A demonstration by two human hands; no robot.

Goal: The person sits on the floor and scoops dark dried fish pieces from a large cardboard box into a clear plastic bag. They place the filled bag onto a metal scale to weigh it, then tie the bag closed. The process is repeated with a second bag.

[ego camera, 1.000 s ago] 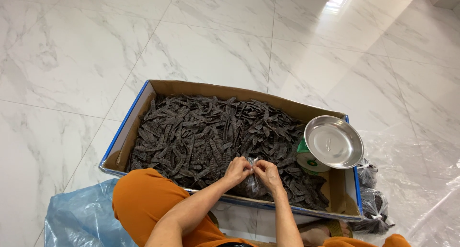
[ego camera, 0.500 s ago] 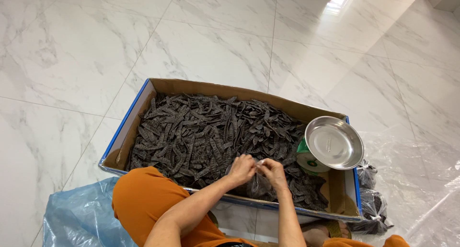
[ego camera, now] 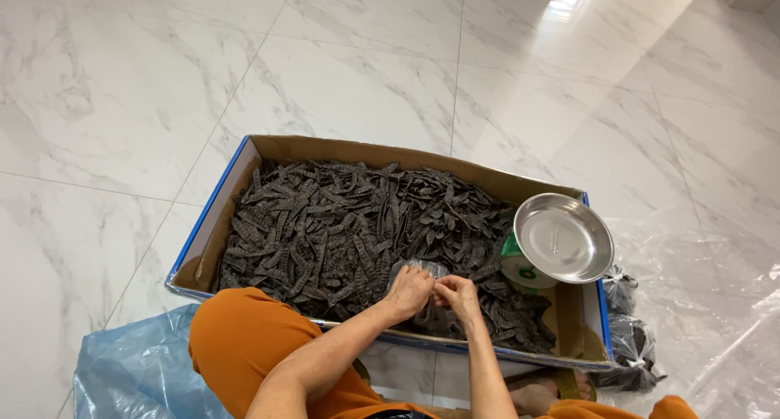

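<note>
Both hands meet over the near edge of a shallow cardboard box [ego camera: 213, 224] that sits on a pale marble floor [ego camera: 341, 69] and is filled with dark, flat, dried pods [ego camera: 341, 224]. The left hand [ego camera: 410, 291] and the right hand [ego camera: 459, 293] are pinched close together on the mouth of a small clear plastic bag [ego camera: 418, 274], which already looks stuffed with the same dark pods; the bag lies directly under and between the fingers, resting on the pile near the box's front wall. The fingers are curled narrow around the gathered film, though the view is too small to be sure whether they are twisting it or only holding it. The bag should be light and soft, its thin film slippery and easy to tear on the stiff, brittle pod ends, so the bunched neck above the contents seems the safest place to grip, with the bulk left supported on the pile. To the right, a round steel pan [ego camera: 562, 238] sits on a green scale [ego camera: 520, 264] in the box's corner, and two filled dark bags [ego camera: 626, 342] lie just outside the box on clear sheeting. A blue plastic bag [ego camera: 138, 370] lies beside the person's orange-clad knee [ego camera: 244, 346].
</note>
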